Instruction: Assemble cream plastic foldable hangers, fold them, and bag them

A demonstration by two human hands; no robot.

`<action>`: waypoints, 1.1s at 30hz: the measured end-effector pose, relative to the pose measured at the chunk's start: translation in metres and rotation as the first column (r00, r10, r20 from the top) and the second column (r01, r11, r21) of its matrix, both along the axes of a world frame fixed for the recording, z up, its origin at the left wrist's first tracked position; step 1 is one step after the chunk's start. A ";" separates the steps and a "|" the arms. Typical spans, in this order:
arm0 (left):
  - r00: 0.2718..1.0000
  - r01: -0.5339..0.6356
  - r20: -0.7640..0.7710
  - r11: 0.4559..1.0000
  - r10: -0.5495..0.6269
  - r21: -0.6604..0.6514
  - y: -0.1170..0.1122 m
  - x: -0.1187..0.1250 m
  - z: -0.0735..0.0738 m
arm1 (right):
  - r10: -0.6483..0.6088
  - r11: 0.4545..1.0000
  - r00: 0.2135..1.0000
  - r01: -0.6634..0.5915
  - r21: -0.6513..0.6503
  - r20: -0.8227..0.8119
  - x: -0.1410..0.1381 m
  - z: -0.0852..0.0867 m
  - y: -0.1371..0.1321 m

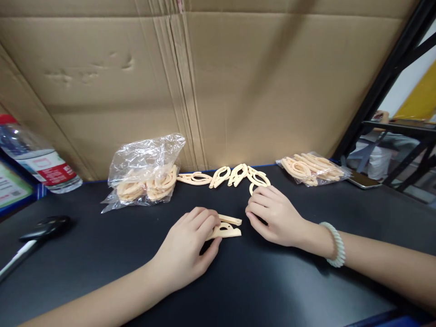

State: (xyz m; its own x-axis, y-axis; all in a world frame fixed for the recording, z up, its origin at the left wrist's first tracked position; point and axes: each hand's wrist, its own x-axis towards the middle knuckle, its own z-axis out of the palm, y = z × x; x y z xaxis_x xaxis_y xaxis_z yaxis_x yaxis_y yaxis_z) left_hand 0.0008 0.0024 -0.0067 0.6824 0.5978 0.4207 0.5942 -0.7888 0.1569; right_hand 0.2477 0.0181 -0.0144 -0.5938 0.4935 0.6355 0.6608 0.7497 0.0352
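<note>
My left hand [194,240] is closed around a beige plastic folding hanger [226,232], whose narrow ends stick out to the right past my fingertips. My right hand [275,213], with a pale coiled band on its wrist, has its fingers curled together. It is just in front of another beige hanger [259,176] at the right end of a row, and covers part of it. Whether anything is between those fingers is hidden. Farther left in the row lie three more hangers: one [238,175], one beside it [220,176], and one lying lengthwise [195,178].
A clear plastic bag [146,181] of beige hangers stands back left, and another bag [311,169] lies back right by a phone [364,179]. A bottle [51,165] and a black object with a white cable [46,227] are at left. Cardboard [272,91] walls the back of the black table [238,290].
</note>
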 end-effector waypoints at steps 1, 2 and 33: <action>1.000 0.012 0.005 1.000 -0.012 0.008 0.001 -0.001 -0.001 | 0.007 1.000 1.000 -0.007 -0.005 -0.010 0.000 0.000 0.000; 1.000 0.024 0.003 0.999 -0.024 0.026 0.001 -0.001 -0.001 | 0.011 1.000 1.000 -0.011 -0.012 -0.020 0.000 0.000 0.000; 0.927 0.009 0.361 0.958 0.099 -0.286 0.012 -0.016 0.000 | 0.163 0.982 0.885 -0.186 -0.011 -0.437 0.004 -0.001 0.003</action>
